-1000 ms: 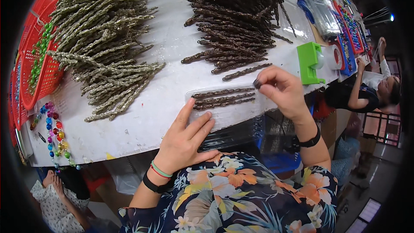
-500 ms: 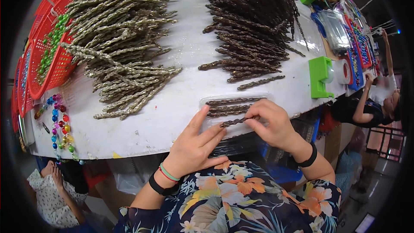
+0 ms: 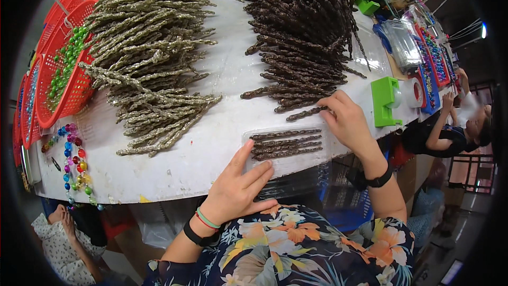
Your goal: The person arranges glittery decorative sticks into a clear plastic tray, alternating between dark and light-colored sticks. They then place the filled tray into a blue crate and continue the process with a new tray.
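A clear plastic tray (image 3: 296,163) lies at the near edge of the white table (image 3: 211,143) with several brown glittery twisted sticks (image 3: 286,145) laid in it side by side. My left hand (image 3: 237,188) rests flat on the tray's left end, fingers spread. My right hand (image 3: 349,122) reaches just beyond the tray, its fingertips on a loose brown stick (image 3: 307,114) at the foot of the big brown stick pile (image 3: 304,37). A large pile of gold glittery sticks (image 3: 151,58) fills the left of the table.
Red mesh baskets (image 3: 63,74) with green beads stand at far left, coloured bead strings (image 3: 71,161) at the table's left edge. A green tape dispenser (image 3: 386,100) and bead boxes (image 3: 434,55) sit on the right. Another person (image 3: 455,132) sits at right, one more (image 3: 58,233) at lower left.
My right hand has moved from the tray up to the edge of the brown pile and touches a loose stick. The left hand stays on the tray.
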`<state>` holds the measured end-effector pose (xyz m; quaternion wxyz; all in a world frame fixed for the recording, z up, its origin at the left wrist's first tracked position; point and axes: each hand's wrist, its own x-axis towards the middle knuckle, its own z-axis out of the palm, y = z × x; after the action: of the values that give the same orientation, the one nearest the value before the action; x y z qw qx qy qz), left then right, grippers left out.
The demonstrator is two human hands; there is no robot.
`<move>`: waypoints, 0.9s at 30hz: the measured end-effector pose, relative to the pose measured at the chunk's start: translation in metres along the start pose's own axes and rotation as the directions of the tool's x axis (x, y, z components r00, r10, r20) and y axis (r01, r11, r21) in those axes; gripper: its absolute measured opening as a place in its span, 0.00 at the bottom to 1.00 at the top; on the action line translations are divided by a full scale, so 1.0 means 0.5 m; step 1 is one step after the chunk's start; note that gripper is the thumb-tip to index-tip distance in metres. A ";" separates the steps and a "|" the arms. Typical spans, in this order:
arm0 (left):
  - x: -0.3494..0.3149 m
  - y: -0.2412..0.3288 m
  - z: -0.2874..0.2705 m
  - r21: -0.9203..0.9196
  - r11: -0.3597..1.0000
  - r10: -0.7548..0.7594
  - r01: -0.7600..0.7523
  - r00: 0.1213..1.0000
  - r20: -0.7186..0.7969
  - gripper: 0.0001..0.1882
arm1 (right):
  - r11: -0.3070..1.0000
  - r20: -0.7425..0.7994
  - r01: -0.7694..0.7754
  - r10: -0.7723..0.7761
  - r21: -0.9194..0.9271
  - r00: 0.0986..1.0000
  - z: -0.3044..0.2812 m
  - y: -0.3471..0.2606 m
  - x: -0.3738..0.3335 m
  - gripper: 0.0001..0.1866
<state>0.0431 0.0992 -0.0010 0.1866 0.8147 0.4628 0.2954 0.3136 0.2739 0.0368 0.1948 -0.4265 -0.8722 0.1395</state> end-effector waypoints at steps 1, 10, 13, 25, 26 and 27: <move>0.000 0.000 0.001 -0.003 1.000 0.004 -0.004 1.000 0.001 0.32 | 0.999 0.036 -0.007 0.008 -0.032 0.999 -0.004 0.008 0.001 0.07; 0.000 0.001 0.000 0.012 1.000 -0.017 0.016 1.000 0.018 0.32 | 0.828 0.058 -0.145 0.135 0.542 0.989 -0.045 -0.075 -0.018 0.08; -0.003 0.003 0.000 0.007 1.000 -0.021 0.021 1.000 0.007 0.32 | 0.822 0.115 -0.158 0.113 0.547 0.987 -0.025 -0.081 -0.021 0.08; -0.004 0.001 0.004 -0.021 1.000 -0.011 0.010 0.999 -0.040 0.32 | 0.969 0.000 0.244 -0.244 0.037 0.970 0.065 -0.095 -0.030 0.09; -0.005 0.000 0.005 -0.025 1.000 -0.011 0.010 0.999 -0.036 0.32 | 0.969 0.008 0.246 -0.246 0.023 0.969 0.064 -0.095 -0.031 0.08; -0.005 0.001 0.005 -0.030 1.000 -0.011 0.010 0.999 -0.032 0.32 | 0.969 0.017 0.247 -0.247 0.008 0.969 0.062 -0.094 -0.030 0.07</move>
<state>0.0439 0.0969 -0.0035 0.1927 0.8045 0.4655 0.3144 0.2751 0.2314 0.0253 0.2042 -0.3128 -0.9198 0.1203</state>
